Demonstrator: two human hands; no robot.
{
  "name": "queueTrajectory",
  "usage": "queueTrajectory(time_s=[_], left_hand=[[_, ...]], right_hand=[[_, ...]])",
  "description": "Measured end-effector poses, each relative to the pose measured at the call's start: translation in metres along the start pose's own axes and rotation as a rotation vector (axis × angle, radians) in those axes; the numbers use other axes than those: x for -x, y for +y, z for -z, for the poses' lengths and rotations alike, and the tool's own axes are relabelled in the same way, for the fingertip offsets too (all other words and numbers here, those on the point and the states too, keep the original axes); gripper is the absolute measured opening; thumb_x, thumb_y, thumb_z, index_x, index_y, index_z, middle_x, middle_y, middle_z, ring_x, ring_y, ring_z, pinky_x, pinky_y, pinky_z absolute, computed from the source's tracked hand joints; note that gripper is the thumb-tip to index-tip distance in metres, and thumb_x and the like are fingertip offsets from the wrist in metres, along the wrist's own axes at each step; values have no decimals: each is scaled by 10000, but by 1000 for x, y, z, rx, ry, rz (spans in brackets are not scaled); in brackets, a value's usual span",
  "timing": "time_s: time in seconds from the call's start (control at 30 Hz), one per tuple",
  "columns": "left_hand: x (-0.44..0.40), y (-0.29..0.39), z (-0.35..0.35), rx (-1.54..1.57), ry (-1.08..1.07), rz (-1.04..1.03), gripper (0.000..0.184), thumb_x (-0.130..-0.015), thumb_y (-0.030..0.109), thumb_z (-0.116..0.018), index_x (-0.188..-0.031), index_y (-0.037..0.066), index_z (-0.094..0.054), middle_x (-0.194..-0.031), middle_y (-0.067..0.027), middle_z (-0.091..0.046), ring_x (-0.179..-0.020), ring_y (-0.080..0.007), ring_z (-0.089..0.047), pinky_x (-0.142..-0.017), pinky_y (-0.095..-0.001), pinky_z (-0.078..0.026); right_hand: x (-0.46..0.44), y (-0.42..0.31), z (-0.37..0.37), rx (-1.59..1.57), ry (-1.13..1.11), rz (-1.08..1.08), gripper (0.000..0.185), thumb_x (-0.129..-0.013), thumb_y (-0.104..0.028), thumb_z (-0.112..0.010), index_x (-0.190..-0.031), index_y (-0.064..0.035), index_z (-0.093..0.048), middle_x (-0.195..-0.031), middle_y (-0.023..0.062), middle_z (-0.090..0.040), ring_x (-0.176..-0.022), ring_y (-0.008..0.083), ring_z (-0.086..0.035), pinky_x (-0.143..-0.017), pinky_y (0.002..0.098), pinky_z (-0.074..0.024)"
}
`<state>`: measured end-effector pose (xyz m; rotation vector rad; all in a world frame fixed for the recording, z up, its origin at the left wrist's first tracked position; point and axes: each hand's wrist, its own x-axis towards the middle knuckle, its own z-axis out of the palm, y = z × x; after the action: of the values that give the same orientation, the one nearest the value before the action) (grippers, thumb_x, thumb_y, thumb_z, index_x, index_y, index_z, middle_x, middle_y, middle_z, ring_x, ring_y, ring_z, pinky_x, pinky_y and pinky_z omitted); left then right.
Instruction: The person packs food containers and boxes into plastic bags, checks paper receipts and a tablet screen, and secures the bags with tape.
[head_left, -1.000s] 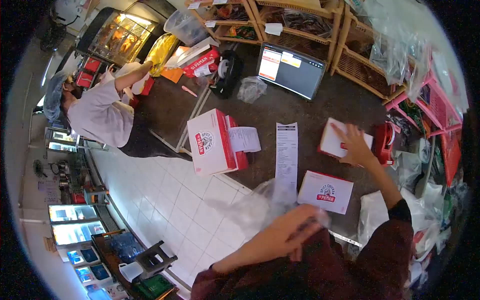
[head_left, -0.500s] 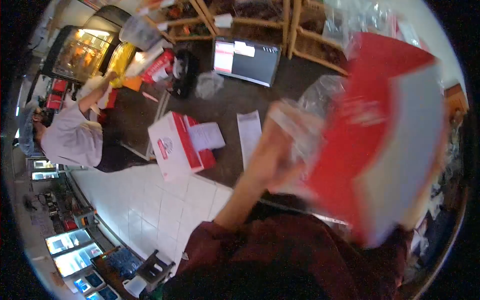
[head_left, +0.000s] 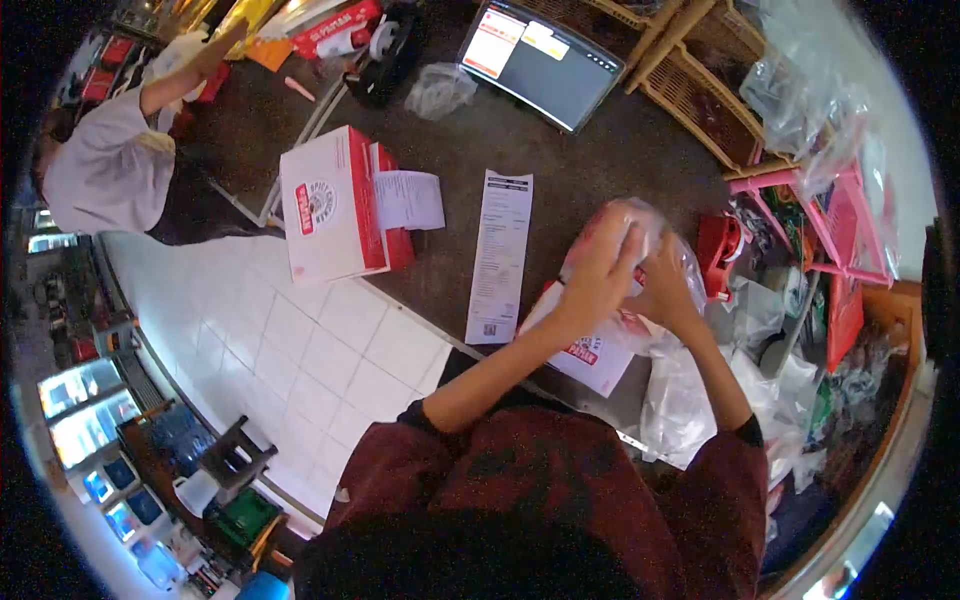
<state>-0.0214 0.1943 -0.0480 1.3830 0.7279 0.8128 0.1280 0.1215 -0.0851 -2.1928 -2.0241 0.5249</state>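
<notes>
On the dark counter, my left hand [head_left: 597, 280] and my right hand [head_left: 668, 288] are close together around a clear plastic bag [head_left: 688, 268], fingers bent on its upper part. Something red and white shows through the bag. Just below them lies a white box with a red logo [head_left: 598, 362], partly covered by the bag and my left arm. A long printed receipt [head_left: 499, 260] lies flat left of my hands. Farther left is a larger red and white box [head_left: 330, 205] with a paper slip [head_left: 409, 200] on it.
A tablet screen [head_left: 540, 62] stands at the back, with a crumpled plastic bag [head_left: 441, 91] beside it. A red tape dispenser [head_left: 717, 255], a pink rack [head_left: 846, 220] and loose plastic bags [head_left: 690, 405] are at the right. Another person [head_left: 110, 170] works at the far left.
The large red and white box that was raised close to the camera is down, inside or behind the plastic. Both hands have come together over the counter at the bag.
</notes>
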Motion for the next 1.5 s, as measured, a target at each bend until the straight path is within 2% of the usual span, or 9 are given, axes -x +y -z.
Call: queueTrajectory(time_s=[0.13,0.2,0.33,0.63,0.87,0.97,1.1,1.37,1.5], left_hand=[[-4,40,-24,192,-18,183,217,-916,204,-443,-1077,58,-446,-847,-124,-535,-827,-216,-540,-770,-352,-428],[-2,42,-46,-180,105,-391,238,-901,159,-441,-1094,20,-438,-937,-166,-519,-938,-286,-515,-843,-392,-391],[4,48,-31,90,-289,-434,281,-884,144,-465,-1115,-16,-450,-1092,-187,-492,-1107,-340,-439,-951,-383,-323],[-2,36,-72,-212,-60,-574,312,-906,210,-453,-1142,7,-439,-1115,-203,-476,-1052,-335,-470,-932,-385,-329],[-41,10,22,562,-65,298,275,-938,294,-378,-1002,35,-447,-1014,-131,-554,-801,-205,-579,-812,-395,-449],[-59,-3,52,517,-221,186,337,-940,341,-358,-1015,34,-473,-1000,-119,-577,-712,-193,-588,-780,-339,-466],[-31,-140,41,510,326,184,517,-927,467,-270,-1213,70,-439,-1161,-113,-532,-1050,-219,-509,-910,-386,-391],[6,-72,-6,1062,28,888,602,-848,524,-416,-1256,82,-395,-1232,-106,-462,-1106,-285,-457,-948,-494,-327],[2,-95,11,428,9,731,680,-815,510,-495,-1295,56,-335,-1243,-137,-446,-1134,-293,-433,-994,-418,-303]], right_hand=[[26,-27,-5,524,50,-78,576,-787,-369,-541,-1273,-84,-420,-1366,234,-261,-1200,436,-300,-972,597,-217],[25,-14,16,352,9,-83,593,-779,-373,-551,-1278,-85,-412,-1364,233,-268,-1204,435,-300,-976,595,-212],[15,38,46,116,37,-115,627,-762,-382,-570,-1287,-87,-396,-1361,230,-281,-1211,434,-298,-984,589,-203],[4,3,-29,192,77,96,709,-724,-401,-614,-1309,-93,-361,-1353,223,-311,-1226,431,-294,-1001,577,-180],[10,5,-1,-57,253,-36,873,-586,-341,-736,-1294,-28,-332,-1250,232,-424,-1179,399,-373,-1001,487,-247],[8,4,15,-103,288,-72,944,-508,-285,-776,-1270,41,-323,-1206,253,-451,-1149,374,-417,-961,433,-335],[8,7,33,-287,236,-55,963,-535,-324,-780,-1293,4,-285,-1227,280,-401,-1148,408,-392,-964,437,-329],[-14,-12,13,-28,287,-221,1048,-577,-369,-761,-1406,-219,-137,-1315,350,-240,-1204,531,-249,-969,556,-278],[-38,18,-49,92,147,-261,982,-633,-427,-702,-1410,-238,-131,-1356,319,-201,-1249,507,-193,-936,613,-270]])
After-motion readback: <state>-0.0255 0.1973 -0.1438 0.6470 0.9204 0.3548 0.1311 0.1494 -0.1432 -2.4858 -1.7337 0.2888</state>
